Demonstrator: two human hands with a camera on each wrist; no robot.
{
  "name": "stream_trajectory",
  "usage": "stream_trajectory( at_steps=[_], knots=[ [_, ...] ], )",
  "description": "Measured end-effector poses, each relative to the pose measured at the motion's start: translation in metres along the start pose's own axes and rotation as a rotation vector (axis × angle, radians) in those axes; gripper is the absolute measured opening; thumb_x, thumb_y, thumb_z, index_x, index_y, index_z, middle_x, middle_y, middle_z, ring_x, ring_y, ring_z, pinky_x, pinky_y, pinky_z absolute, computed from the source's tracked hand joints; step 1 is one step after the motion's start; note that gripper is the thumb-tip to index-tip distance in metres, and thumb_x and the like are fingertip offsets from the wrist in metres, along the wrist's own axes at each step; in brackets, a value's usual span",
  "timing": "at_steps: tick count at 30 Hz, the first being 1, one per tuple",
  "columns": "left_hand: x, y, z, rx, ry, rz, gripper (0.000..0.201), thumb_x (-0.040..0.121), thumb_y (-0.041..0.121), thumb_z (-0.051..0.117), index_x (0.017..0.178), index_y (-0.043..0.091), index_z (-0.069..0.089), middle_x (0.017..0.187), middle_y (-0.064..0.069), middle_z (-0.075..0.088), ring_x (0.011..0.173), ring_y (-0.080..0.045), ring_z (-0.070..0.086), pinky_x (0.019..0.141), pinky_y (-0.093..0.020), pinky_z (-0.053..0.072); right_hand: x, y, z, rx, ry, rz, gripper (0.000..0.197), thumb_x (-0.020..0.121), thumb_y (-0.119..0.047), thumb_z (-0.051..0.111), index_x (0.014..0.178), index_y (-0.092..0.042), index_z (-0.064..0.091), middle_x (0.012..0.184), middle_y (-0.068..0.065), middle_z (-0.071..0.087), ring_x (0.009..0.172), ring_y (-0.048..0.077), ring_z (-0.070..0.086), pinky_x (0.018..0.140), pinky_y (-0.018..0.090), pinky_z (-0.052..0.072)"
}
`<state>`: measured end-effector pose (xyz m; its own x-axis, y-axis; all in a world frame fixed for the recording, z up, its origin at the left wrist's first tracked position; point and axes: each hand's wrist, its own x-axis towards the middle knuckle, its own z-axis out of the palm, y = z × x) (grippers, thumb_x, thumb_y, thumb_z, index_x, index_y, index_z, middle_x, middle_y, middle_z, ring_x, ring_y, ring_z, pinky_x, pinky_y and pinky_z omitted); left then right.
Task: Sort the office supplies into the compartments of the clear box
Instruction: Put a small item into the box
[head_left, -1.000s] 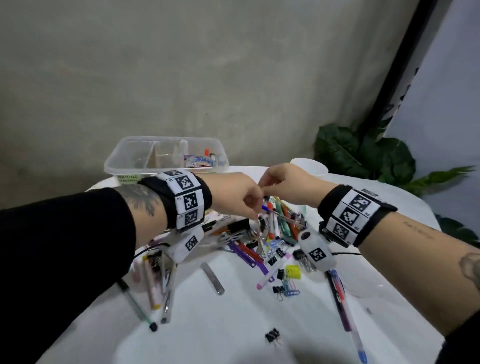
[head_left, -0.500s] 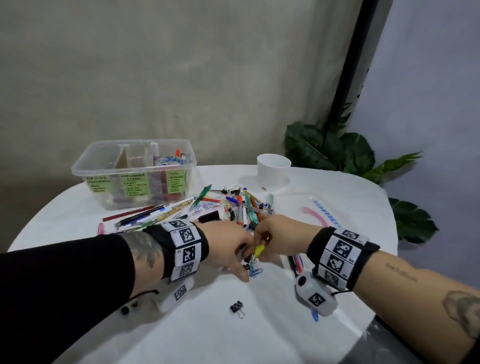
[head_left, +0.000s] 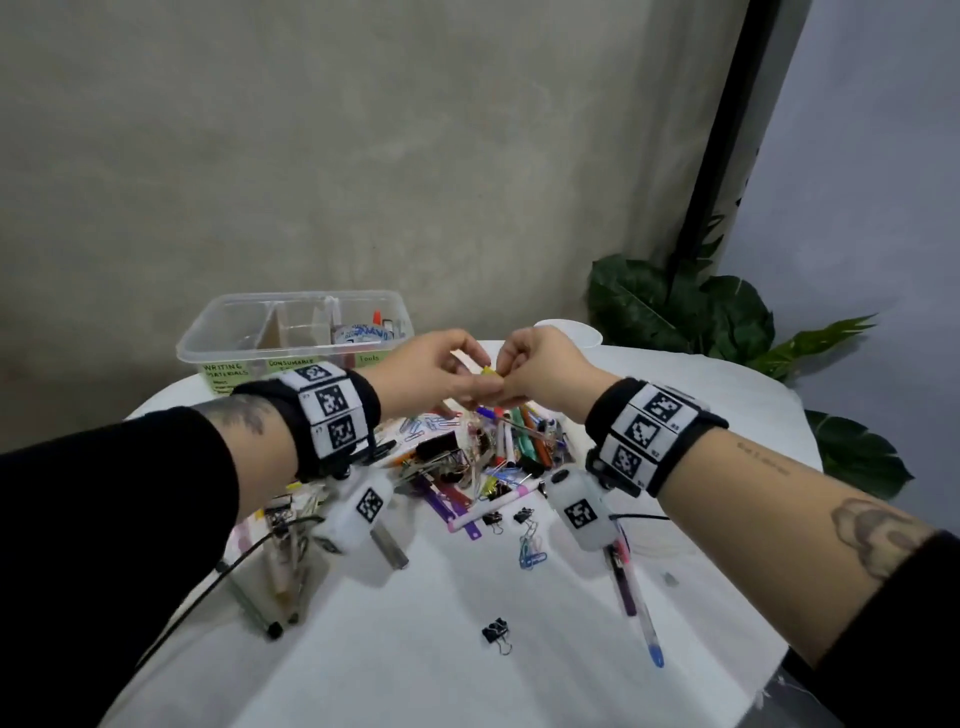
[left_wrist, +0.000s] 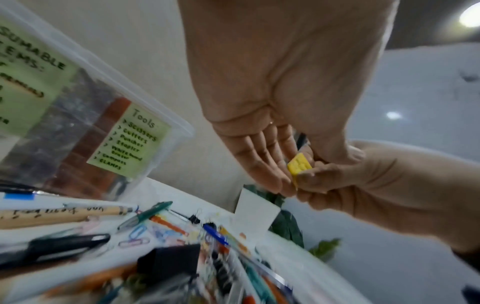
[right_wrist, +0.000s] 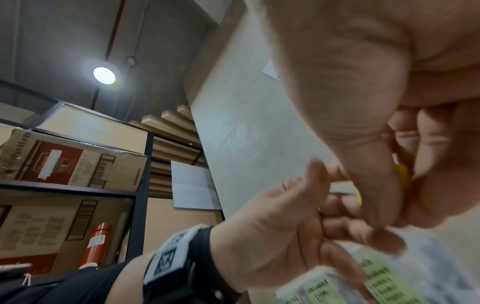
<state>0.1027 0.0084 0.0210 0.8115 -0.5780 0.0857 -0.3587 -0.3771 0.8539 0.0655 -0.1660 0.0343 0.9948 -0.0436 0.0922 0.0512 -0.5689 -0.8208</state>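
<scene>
A small yellow binder clip (head_left: 488, 370) (left_wrist: 299, 165) hangs in the air above the pile, pinched from both sides. My left hand (head_left: 470, 387) holds it between thumb and fingertips (left_wrist: 270, 181). My right hand (head_left: 506, 387) grips its other side with curled fingers (left_wrist: 319, 181); in the right wrist view only a sliver of the yellow clip (right_wrist: 402, 174) shows. The clear box (head_left: 208, 353) stands at the back left with three compartments, labelled writing materials, consumable items and tools (left_wrist: 130, 142). A tape roll lies in the right one. The pile of pens and clips (head_left: 498, 447) is spread under my hands.
A white cup (head_left: 576, 332) stands behind my right hand. A black binder clip (head_left: 496, 631) lies alone near the front, and a blue pen (head_left: 639, 608) lies at the right. Several pens lie at the left under my forearm. A leafy plant (head_left: 727, 322) stands past the table's far right edge.
Half a second ago both hands were low on the pile around the yellow clip. They have risen together and now hold it in the air in front of the box.
</scene>
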Motion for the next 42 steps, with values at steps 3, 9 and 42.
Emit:
stream_trajectory(
  at_steps=[3, 9, 42],
  knots=[
    [0.008, 0.003, -0.029, -0.051, 0.168, 0.024, 0.014, 0.087, 0.020, 0.073, 0.091, 0.014, 0.061, 0.081, -0.007, 0.072, 0.067, -0.013, 0.068, 0.056, -0.027, 0.056, 0.024, -0.024, 0.013, 0.106, 0.026, -0.069, 0.030, 0.067, 0.014, 0.080, 0.070, -0.006, 0.056, 0.063, 0.014, 0.061, 0.062, 0.027, 0.066, 0.075, 0.047, 0.061],
    [0.023, -0.022, -0.101, 0.149, 0.343, 0.011, 0.010, 0.085, 0.016, 0.074, 0.083, 0.013, 0.065, 0.079, -0.006, 0.070, 0.068, -0.017, 0.065, 0.059, -0.029, 0.053, 0.069, -0.051, 0.051, 0.236, 0.031, -0.168, 0.025, 0.076, 0.011, 0.073, 0.076, -0.010, 0.060, 0.081, 0.013, 0.066, 0.074, 0.024, 0.064, 0.079, 0.039, 0.059],
    [0.042, -0.071, -0.122, 1.026, 0.023, -0.130, 0.042, 0.103, 0.046, 0.027, 0.125, 0.026, 0.056, 0.123, -0.007, 0.063, 0.111, -0.025, 0.055, 0.099, -0.039, 0.038, 0.089, -0.030, 0.097, -0.596, -0.271, -0.412, 0.064, 0.091, -0.021, 0.064, 0.148, -0.020, 0.035, 0.146, 0.007, 0.046, 0.132, 0.025, 0.043, 0.105, 0.036, 0.037]
  ],
)
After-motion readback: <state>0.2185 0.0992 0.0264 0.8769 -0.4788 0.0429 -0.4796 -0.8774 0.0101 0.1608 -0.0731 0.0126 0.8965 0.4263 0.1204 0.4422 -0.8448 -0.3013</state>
